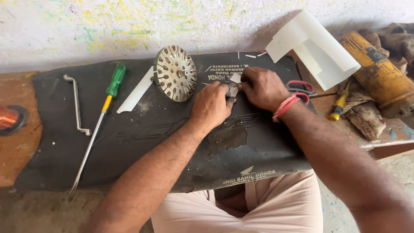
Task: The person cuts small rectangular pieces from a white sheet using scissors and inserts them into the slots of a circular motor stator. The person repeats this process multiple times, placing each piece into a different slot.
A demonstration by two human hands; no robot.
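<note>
My left hand [211, 105] and my right hand [261, 86] meet over a black rubber mat [142, 142]. Together they pinch a small piece of white paper [234, 85] between the fingertips, pressed close to the mat. A round slotted metal stator core [174, 73] leans just left of my left hand. A white paper strip [136, 94] lies beside it. Red-handled scissors [302, 89] lie behind my right wrist, which wears a red band.
A green-handled long screwdriver [101, 114] and a bent metal wrench [76, 103] lie on the mat's left. A copper wire spool [9, 118] sits at far left. A folded white sheet [317, 47], a yellow power tool [379, 73] and a yellow-handled screwdriver [338, 107] are at right.
</note>
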